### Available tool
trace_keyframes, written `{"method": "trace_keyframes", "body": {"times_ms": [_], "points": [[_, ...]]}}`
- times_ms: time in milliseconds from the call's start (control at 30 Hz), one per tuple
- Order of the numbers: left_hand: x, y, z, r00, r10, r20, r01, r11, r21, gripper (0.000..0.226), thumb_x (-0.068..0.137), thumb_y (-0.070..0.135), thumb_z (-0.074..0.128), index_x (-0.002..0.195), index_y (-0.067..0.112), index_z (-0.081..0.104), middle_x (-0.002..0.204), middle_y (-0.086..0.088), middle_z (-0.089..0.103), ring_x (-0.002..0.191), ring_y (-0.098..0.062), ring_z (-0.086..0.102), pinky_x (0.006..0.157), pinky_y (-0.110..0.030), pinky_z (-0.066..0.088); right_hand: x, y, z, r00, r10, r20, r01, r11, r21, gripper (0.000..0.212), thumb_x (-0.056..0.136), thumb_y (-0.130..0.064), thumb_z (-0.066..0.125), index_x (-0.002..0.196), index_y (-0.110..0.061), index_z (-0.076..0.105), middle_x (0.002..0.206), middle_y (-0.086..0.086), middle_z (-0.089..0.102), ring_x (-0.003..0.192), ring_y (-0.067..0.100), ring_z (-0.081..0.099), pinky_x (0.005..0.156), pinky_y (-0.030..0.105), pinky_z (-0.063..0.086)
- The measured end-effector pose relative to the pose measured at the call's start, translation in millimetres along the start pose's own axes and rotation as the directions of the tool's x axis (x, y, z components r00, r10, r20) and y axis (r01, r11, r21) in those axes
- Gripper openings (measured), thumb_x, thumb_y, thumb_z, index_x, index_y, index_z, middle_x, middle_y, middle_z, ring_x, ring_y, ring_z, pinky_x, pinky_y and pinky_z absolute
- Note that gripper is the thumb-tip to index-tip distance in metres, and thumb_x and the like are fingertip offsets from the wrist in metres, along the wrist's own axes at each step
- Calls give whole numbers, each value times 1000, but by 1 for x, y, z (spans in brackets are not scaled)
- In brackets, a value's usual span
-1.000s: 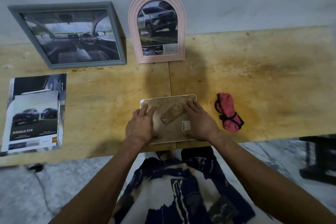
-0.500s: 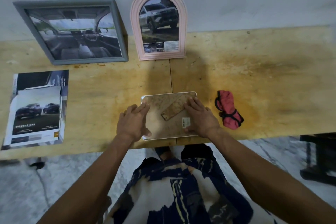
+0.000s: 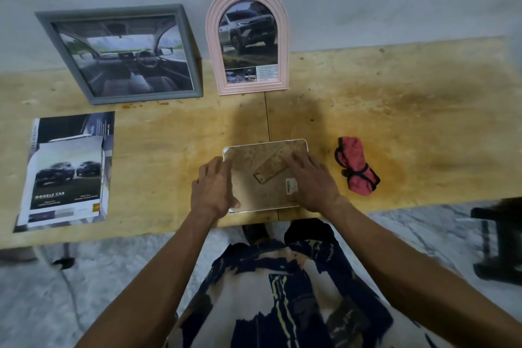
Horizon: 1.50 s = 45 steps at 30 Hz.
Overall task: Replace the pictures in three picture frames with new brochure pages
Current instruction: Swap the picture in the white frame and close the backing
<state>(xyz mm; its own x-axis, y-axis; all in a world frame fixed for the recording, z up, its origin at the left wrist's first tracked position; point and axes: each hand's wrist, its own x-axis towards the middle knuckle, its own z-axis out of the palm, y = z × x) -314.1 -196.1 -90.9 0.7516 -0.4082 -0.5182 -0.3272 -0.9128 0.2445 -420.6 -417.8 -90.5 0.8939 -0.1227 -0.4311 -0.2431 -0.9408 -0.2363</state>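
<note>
The face-down frame point(image 3: 265, 175) hides its picture side; its near corners sit under the left hand point(image 3: 213, 188) and right hand point(image 3: 313, 182) (sticker print unreadable).

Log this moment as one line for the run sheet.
stage: third frame face-down on table, back on | left hand: at frame's left edge | right hand: flat on back | grey frame, pink frame: leaning on wall, filled

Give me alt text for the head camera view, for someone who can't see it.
Both hands work on a white frame lying face down on a wooden table: left hand at its left edge, right hand flat on its backing. A grey frame and a pink arched frame lean against the wall; brochures lie left.
</note>
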Motion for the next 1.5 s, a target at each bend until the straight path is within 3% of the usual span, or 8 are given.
{"method": "trace_keyframes", "body": {"times_ms": [100, 267, 433, 733, 933, 1100, 1233, 1500], "points": [[0, -7, 15, 989, -145, -36, 135, 968, -210, 69, 59, 31, 88, 117, 17, 53, 125, -5, 46, 118, -31, 39, 76, -39, 39, -14, -11, 19, 988, -119, -102, 118, 993, -11, 55, 82, -36, 62, 132, -22, 45, 142, 3, 38, 136, 27, 34, 102, 44, 40], [-2, -7, 33, 971, -237, 13, 211, 839, -501, 25, 65, 40, 77, 76, 26, 60, 106, -8, 62, 111, -30, 48, 84, -35, 43, -24, -11, 47, 987, -120, -109, 119, 993, -13, 73, 78, -57, 68, 137, -21, 45, 151, 6, 37, 143, 29, 29, 109, 46, 39], [-8, 14, 17, 930, -330, 160, 301, 435, -849, 17, 83, 18, 65, 99, 22, 60, 99, -7, 71, 85, -27, 67, 59, -37, 55, -24, -8, 40, 984, -127, -129, 128, 992, 4, 76, 72, -46, 79, 135, -21, 44, 147, 3, 40, 140, 25, 29, 103, 43, 45], [-2, 24, -61, 920, -344, 187, 274, 223, -936, 3, 87, 5, 67, 90, 5, 68, 86, -18, 71, 59, -26, 60, 48, -35, 47, -32, -3, 16, 807, -239, -540, 310, 950, 42, 35, 94, -29, 59, 123, -10, 65, 125, 8, 63, 115, 28, 60, 84, 41, 57], [-3, 45, -106, 972, -232, 45, 59, 52, -997, 43, 92, 51, 63, 115, 16, 65, 111, -1, 65, 101, -19, 63, 73, -40, 55, -21, -21, -39, 727, 72, -683, 275, 880, 386, 25, 102, -20, 48, 122, -10, 61, 95, 3, 66, 69, 17, 58, 53, 29, 42], [-2, 44, -86, 952, -304, -18, 61, 246, -967, 60, 90, 63, 55, 135, 22, 51, 131, 0, 58, 114, -18, 56, 95, -46, 51, -22, -26, -62, 809, 338, -481, 241, 555, 796, 21, 105, -23, 44, 117, -23, 60, 92, 4, 66, 81, 21, 62, 63, 37, 50], [-16, 43, -65, 976, -161, 147, 167, 117, -979, 42, 104, 51, 36, 107, 24, 68, 91, 2, 78, 83, -18, 74, 78, -40, 59, -24, -23, -42, 880, 431, -202, 116, 217, 969, 30, 105, -23, 44, 103, -5, 67, 96, 19, 67, 93, 33, 64, 74, 42, 52], [-15, 48, -16, 919, -267, 290, 322, 83, -943, 23, 103, 15, 49, 124, 10, 54, 112, -15, 68, 90, -31, 69, 78, -50, 60, -14, -20, 4, 818, 566, 100, -111, -15, 994, 21, 101, -16, 45, 108, -17, 64, 101, 6, 70, 94, 32, 68, 80, 53, 56]]}}
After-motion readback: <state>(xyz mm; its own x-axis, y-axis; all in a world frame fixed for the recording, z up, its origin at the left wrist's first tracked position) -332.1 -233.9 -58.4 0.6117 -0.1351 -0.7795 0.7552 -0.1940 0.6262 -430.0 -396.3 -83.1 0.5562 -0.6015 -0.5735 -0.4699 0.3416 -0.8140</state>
